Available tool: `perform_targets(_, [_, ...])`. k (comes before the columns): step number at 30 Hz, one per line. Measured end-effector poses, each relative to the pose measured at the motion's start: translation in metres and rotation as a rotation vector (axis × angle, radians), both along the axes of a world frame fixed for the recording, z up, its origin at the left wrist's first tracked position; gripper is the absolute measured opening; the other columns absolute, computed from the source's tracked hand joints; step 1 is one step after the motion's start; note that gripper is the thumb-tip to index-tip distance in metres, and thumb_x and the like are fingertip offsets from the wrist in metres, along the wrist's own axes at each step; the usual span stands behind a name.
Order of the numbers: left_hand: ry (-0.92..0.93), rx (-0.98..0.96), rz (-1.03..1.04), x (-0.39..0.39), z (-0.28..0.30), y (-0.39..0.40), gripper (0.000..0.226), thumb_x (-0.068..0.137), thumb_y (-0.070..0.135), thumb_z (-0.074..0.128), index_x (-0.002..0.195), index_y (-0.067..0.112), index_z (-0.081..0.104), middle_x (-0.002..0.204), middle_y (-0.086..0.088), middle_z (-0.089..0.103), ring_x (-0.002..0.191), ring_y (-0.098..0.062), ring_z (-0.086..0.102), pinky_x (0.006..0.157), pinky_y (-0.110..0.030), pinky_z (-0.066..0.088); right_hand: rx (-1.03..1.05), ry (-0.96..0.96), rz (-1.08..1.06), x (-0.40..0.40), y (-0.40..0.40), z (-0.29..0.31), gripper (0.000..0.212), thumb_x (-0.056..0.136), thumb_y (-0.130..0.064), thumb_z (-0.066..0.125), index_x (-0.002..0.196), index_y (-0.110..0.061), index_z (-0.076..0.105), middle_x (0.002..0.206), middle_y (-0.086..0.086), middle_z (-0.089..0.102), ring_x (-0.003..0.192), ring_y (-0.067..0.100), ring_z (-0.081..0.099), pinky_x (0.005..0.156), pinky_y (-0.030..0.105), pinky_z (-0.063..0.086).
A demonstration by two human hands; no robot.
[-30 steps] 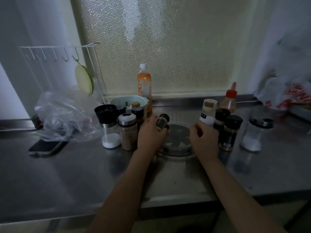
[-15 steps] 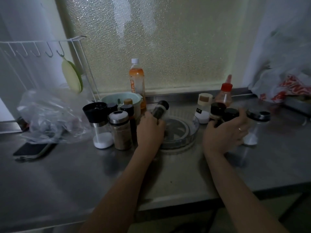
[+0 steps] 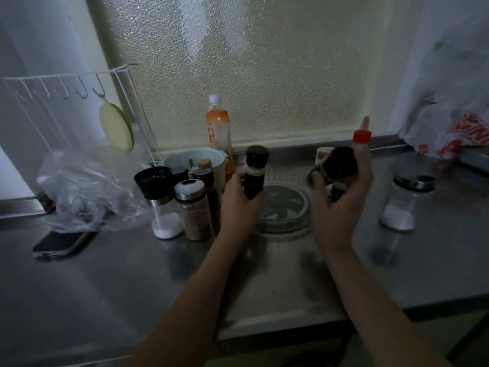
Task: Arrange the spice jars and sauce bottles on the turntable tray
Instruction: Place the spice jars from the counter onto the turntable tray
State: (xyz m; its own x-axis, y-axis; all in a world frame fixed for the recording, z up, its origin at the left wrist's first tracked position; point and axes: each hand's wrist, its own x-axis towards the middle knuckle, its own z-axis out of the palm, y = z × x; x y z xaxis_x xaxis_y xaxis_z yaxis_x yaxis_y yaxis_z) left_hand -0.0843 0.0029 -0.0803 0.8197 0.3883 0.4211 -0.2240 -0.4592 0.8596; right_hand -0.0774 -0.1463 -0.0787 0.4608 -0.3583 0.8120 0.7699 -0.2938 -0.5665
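The round clear turntable tray point(image 3: 284, 226) sits on the steel counter between my hands, with nothing standing on it. My left hand point(image 3: 239, 205) grips a dark spice jar with a black cap point(image 3: 254, 172), held upright at the tray's left edge. My right hand point(image 3: 337, 207) holds a black-capped jar point(image 3: 341, 162) lifted above the tray's right side; it looks blurred. Behind it are a beige-capped white jar point(image 3: 323, 153) and a red-capped sauce bottle point(image 3: 361, 136). Left of the tray stands a cluster: a black-topped salt grinder point(image 3: 156, 197), a steel-capped brown spice jar point(image 3: 194, 207) and dark sauce bottles point(image 3: 209, 186).
A glass shaker with white powder point(image 3: 402, 202) stands at the right. An orange drink bottle point(image 3: 219, 128) and a pale green bowl point(image 3: 182, 157) are at the back. A plastic bag point(image 3: 87, 192), a phone point(image 3: 62, 243) and a wire rack point(image 3: 66, 83) lie left; a printed bag point(image 3: 455, 133) far right.
My right hand closed on a black-capped jar at the right and lifted it toward the tray. My left hand tilted its dark jar from leaning to upright.
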Motion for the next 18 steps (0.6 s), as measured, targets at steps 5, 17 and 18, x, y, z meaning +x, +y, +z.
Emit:
perform_targets(5, [0.082, 0.094, -0.02, 0.0, -0.01, 0.001, 0.034, 0.076, 0.021, 0.075, 0.103, 0.023, 0.054, 0.1, 0.007, 0.062, 0.093, -0.007, 0.057, 0.078, -0.025, 0.042, -0.383, 0.22, 0.146, 0.005, 0.014, -0.01, 0.059, 0.088, -0.018, 0.065, 0.14, -0.018, 0.037, 0.135, 0.007, 0.052, 0.124, 0.009, 0.046, 0.102, 0.026, 0.042])
perform_targets(17, [-0.543, 0.465, 0.501, -0.03, 0.002, 0.011, 0.04, 0.075, 0.021, 0.054, 0.111, 0.006, 0.046, 0.098, -0.025, 0.057, 0.097, -0.026, 0.045, 0.084, -0.036, 0.037, -0.094, 0.202, -0.362, 0.009, -0.012, 0.0, 0.05, 0.089, -0.022, 0.056, 0.134, -0.002, 0.045, 0.133, 0.019, 0.054, 0.124, 0.034, 0.048, 0.102, 0.054, 0.038])
perform_targets(18, [-0.568, 0.496, 0.587, -0.03, 0.002, 0.015, 0.036, 0.076, 0.017, 0.053, 0.109, 0.005, 0.045, 0.097, -0.028, 0.056, 0.097, -0.029, 0.044, 0.086, -0.039, 0.037, -0.066, 0.297, -0.41, 0.011, -0.015, -0.001, 0.057, 0.087, -0.02, 0.06, 0.138, -0.003, 0.041, 0.139, 0.019, 0.049, 0.13, 0.035, 0.042, 0.107, 0.054, 0.034])
